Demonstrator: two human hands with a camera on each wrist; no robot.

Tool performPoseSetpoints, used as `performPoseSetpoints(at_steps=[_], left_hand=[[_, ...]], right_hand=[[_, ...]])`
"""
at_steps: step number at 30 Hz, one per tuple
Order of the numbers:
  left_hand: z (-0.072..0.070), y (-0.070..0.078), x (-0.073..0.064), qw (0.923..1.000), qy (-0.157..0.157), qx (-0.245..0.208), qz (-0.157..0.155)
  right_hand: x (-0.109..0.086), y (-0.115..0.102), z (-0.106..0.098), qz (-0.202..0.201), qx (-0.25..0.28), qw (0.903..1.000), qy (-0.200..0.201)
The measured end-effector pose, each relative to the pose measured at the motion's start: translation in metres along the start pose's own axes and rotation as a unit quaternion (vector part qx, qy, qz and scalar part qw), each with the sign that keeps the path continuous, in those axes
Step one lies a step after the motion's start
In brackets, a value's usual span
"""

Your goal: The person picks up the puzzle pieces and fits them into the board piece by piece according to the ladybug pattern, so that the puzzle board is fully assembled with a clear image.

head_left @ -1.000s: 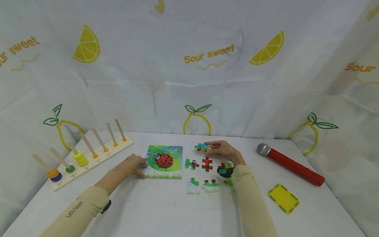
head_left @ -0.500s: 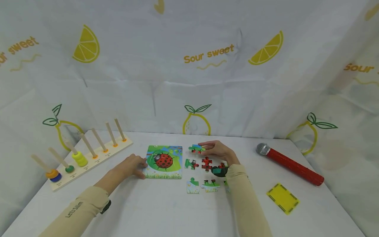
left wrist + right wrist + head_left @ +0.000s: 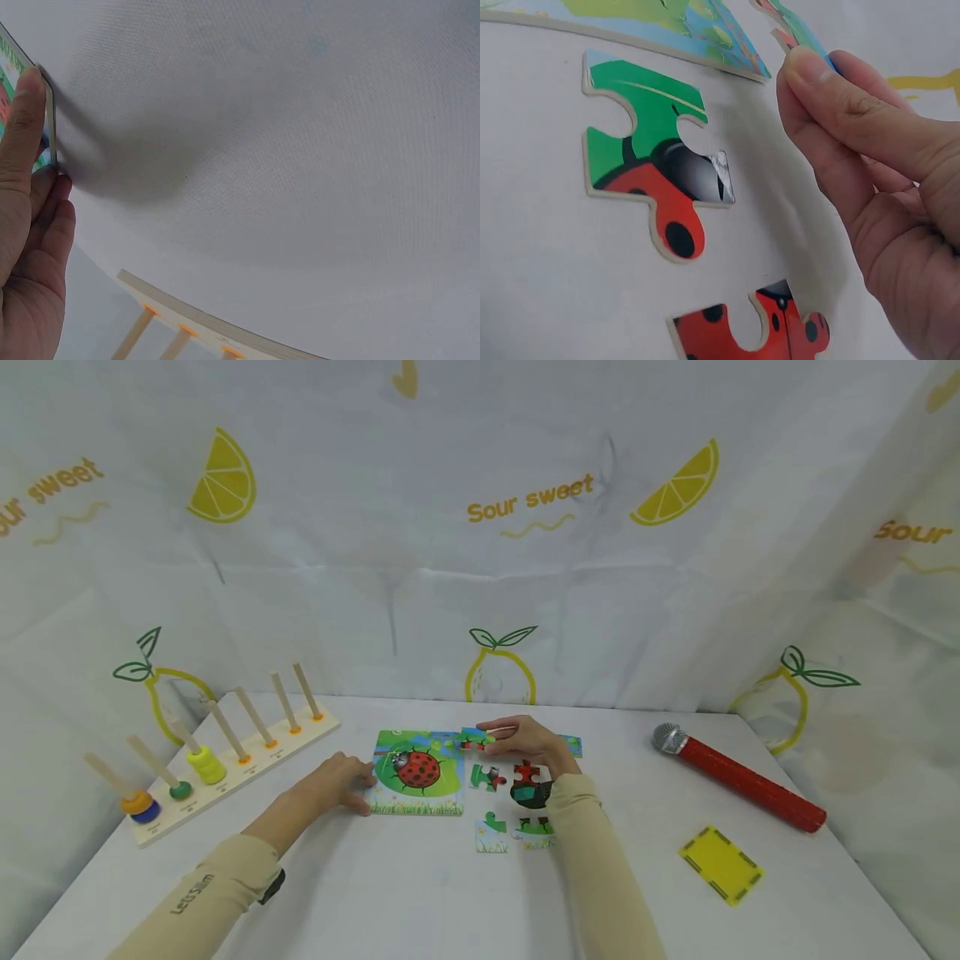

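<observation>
A sleeve [image 3: 193, 893] read "Lets Slim", and the left hand [image 3: 333, 783] gripped the left edge of the ladybug picture [image 3: 417, 772]. Near its far right corner, the right hand [image 3: 522, 740] pinched a puzzle piece [image 3: 472, 740], before a curtain [image 3: 337, 627] printed "Sour sweet".

Peg stand [image 3: 234, 772] left of picture board [image 3: 417, 772]; microphone [image 3: 738, 778] right

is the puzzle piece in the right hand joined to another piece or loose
Loose: in the right wrist view, the right hand pinches the puzzle piece apart from the flat-lying pieces.
</observation>
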State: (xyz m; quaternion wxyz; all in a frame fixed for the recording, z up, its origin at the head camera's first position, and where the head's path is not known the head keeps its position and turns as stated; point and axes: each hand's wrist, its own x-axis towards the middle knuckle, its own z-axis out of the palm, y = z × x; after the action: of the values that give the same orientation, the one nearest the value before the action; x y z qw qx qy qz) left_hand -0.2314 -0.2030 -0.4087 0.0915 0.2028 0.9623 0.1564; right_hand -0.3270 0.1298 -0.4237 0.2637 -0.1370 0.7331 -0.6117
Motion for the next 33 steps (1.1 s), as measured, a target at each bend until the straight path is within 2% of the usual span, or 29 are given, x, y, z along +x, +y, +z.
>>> performPoseSetpoints(at_steps=[9,17,24,31,33], left_hand=[[0.001,0.000,-0.001,0.9999,0.007,0.008,0.007],[0.002,-0.002,-0.001,0.9999,0.009,0.010,0.004],[0.002,-0.002,-0.001,0.9999,0.006,0.009,0.000],[0.003,-0.002,-0.001,0.9999,0.007,-0.003,-0.009],[0.003,-0.001,0.000,0.9999,0.005,-0.005,-0.012]], right_hand=[[0.013,-0.006,0.016,-0.022,-0.017,0.9995,-0.012],[0.025,-0.008,0.032,-0.023,-0.018,0.9995,-0.016],[0.031,-0.011,0.052,-0.012,-0.032,0.9994,0.007],[0.035,-0.014,0.069,-0.014,0.034,0.9993,0.005],[0.036,-0.016,0.073,-0.017,0.033,0.9993,0.007]])
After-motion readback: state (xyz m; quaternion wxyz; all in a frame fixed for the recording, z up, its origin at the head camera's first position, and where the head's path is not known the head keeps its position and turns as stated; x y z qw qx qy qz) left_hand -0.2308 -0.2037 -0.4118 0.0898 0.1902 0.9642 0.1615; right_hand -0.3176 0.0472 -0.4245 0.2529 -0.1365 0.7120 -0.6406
